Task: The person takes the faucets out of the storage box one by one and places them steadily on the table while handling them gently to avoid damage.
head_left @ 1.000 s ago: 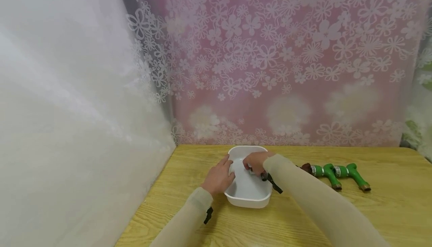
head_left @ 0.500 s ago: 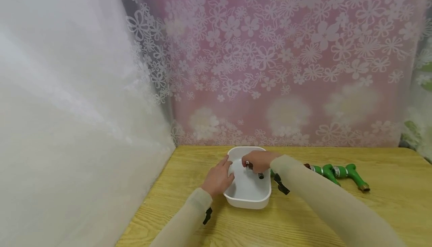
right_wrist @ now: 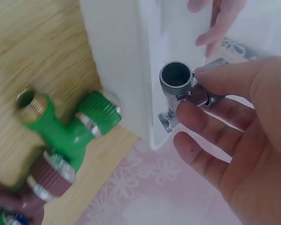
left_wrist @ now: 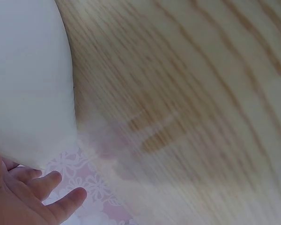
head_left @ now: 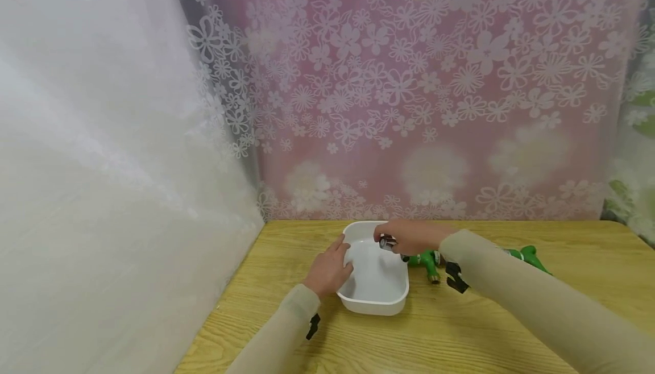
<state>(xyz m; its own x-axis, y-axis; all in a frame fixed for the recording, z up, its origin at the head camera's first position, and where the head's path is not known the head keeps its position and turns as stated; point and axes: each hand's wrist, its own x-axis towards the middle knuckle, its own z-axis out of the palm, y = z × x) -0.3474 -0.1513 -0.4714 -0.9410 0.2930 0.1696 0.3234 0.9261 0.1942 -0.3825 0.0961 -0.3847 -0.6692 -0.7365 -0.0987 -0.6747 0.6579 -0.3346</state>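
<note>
In the head view, my left hand (head_left: 327,271) holds the left rim of a white plastic basin (head_left: 373,307), its thumb over the inner side. The left wrist view shows loosely spread fingers (left_wrist: 68,206) beside the basin's outer wall (left_wrist: 28,70). My right hand (head_left: 411,236) pinches a chrome tap (head_left: 387,242) above the basin's far right side. Up close in the right wrist view, thumb and fingertips grip the chrome tap (right_wrist: 177,82), its round threaded mouth towards the camera. Part of its body hides behind the fingers.
Green taps (head_left: 426,261) with metal ends lie right of the basin, and the right sleeve covers some. A brown-collared tap (right_wrist: 51,176) lies among them in the right wrist view. The wooden table (head_left: 266,294) meets a pink floral curtain (head_left: 435,107) behind and a white sheet at left.
My right hand, with the chrome tap in its fingers, has moved right and slightly up towards the basin's right rim. The left hand stays on the left rim.
</note>
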